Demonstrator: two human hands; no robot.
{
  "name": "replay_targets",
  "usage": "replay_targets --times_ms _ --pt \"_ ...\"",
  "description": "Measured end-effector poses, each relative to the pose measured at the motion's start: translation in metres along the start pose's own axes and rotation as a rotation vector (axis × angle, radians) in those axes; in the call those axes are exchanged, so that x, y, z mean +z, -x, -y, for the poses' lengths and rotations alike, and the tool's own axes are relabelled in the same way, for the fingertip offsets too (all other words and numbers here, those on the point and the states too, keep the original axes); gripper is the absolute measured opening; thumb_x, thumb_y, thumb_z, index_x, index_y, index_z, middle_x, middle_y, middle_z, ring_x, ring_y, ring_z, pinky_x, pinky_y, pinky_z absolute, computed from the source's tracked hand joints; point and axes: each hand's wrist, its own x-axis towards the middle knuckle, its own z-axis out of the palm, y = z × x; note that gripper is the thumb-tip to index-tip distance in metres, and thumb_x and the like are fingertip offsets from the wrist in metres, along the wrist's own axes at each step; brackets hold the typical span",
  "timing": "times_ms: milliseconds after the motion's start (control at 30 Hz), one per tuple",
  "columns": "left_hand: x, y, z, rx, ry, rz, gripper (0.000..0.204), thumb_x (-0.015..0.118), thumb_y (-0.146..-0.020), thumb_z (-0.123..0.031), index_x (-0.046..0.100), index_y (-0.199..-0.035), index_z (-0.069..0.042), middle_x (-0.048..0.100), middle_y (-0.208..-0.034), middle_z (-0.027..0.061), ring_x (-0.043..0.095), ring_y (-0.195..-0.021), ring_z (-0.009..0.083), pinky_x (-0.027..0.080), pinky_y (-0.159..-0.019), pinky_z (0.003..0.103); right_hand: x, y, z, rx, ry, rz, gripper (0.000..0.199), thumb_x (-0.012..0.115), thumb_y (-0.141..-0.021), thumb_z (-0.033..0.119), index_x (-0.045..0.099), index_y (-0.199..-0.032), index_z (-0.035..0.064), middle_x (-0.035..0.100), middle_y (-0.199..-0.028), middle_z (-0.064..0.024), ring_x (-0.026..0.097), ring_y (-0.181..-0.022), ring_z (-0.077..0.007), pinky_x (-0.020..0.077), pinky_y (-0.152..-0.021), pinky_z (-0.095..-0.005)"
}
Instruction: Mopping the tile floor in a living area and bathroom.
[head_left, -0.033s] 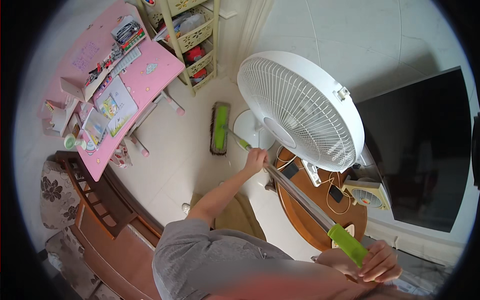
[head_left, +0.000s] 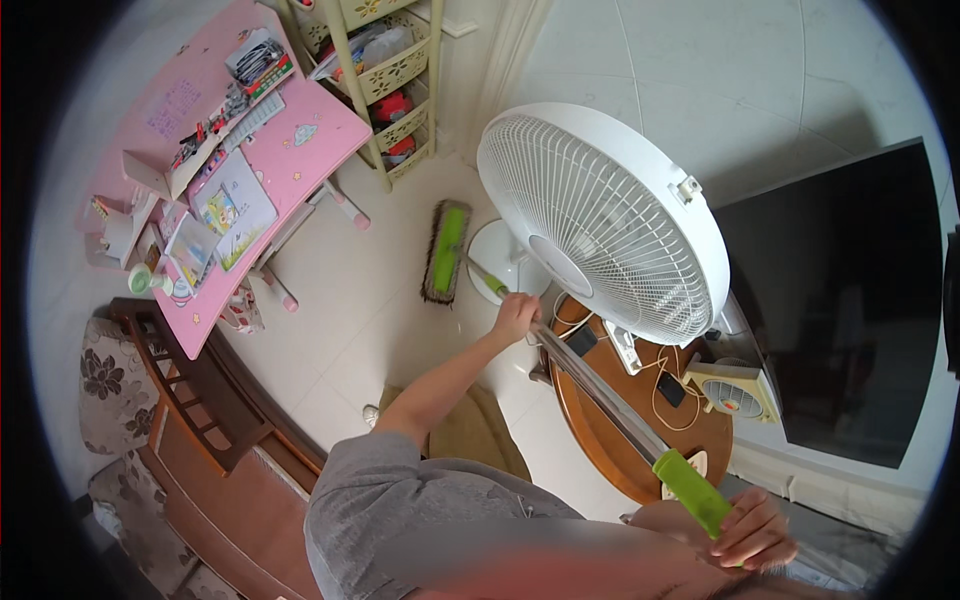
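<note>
A flat mop (head_left: 447, 255) with a green plate and a dark grey fringe lies on the tiled floor, left of the fan's round base. Its silver pole slants up toward me on the right. My left hand (head_left: 516, 318) is closed around the pole's lower part, just above a green collar. At the top end, my right hand (head_left: 755, 530) is wrapped over the green grip (head_left: 692, 492). A large white standing fan (head_left: 605, 230) rises just beyond the pole.
A round wooden table (head_left: 610, 440) stands at right with a power strip (head_left: 622, 350), cables and a small box fan (head_left: 735, 390). Behind it is a black television (head_left: 830, 300). At left are a pink desk (head_left: 290, 130) and a wooden bench (head_left: 215, 440); a shelf rack (head_left: 400, 75) stands at the back.
The mop head has shifted slightly to the right and turned a little, its far end leaning right. My right hand has moved slightly left; both hands keep their hold on the mop.
</note>
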Motion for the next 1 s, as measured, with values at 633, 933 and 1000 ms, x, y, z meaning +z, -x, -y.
replay_targets --times_ms 633,933,1000 --pt "-0.083 0.016 0.094 0.053 0.084 -0.254 0.031 0.041 -0.078 -0.021 0.055 -0.060 -0.001 0.054 -0.060 0.0139 0.053 -0.058 0.0277 0.042 -0.057 0.035 0.100 0.020 -0.095 0.206 -0.228 0.502 0.027 0.057 -0.084 0.022 0.050 -0.062 0.0067 0.052 -0.047 -0.0015 0.054 -0.038 -0.0137 0.0360 -0.036 -0.0220" --pt "-0.143 0.203 0.039 -0.097 0.342 -0.623 0.030 0.040 -0.081 -0.018 0.051 -0.060 0.001 0.050 -0.055 0.0103 0.050 -0.053 0.0205 0.038 -0.049 0.032 0.187 -0.003 -0.049 0.095 -0.717 0.918 0.020 0.058 -0.082 0.016 0.053 -0.069 0.0010 0.056 -0.055 -0.0084 0.058 -0.046 -0.0166 0.0303 -0.037 -0.0206" --pt "-0.148 0.254 0.026 -0.145 0.337 -0.631 0.031 0.039 -0.082 -0.018 0.050 -0.060 0.001 0.050 -0.056 0.0105 0.049 -0.052 0.0214 0.038 -0.050 0.033 0.199 0.006 -0.032 0.109 -0.805 0.935 0.020 0.057 -0.083 0.016 0.053 -0.069 0.0011 0.056 -0.055 -0.0088 0.058 -0.046 -0.0171 0.0307 -0.038 -0.0211"
